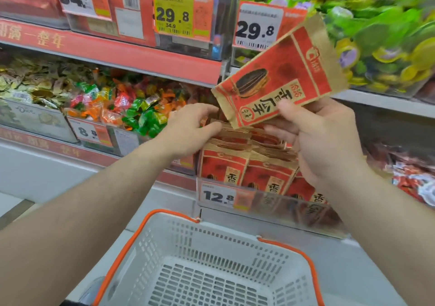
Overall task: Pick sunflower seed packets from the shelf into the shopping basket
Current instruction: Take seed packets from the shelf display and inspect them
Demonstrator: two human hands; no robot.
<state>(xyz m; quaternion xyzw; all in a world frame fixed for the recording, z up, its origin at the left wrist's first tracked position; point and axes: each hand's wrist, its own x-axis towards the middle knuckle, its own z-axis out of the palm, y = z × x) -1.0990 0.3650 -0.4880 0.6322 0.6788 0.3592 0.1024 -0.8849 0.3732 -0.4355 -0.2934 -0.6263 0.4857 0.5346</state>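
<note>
Right hand pinches one seed packet, tilted, directly above the basket. Left hand, fingers curled, grips the shelf stack.

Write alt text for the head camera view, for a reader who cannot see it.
A person's right hand holds a red and tan sunflower seed packet tilted above a shelf bin of matching packets, while the left hand reaches into the bin's top row. Below, a white shopping basket with orange handles holds nothing visible.
</note>
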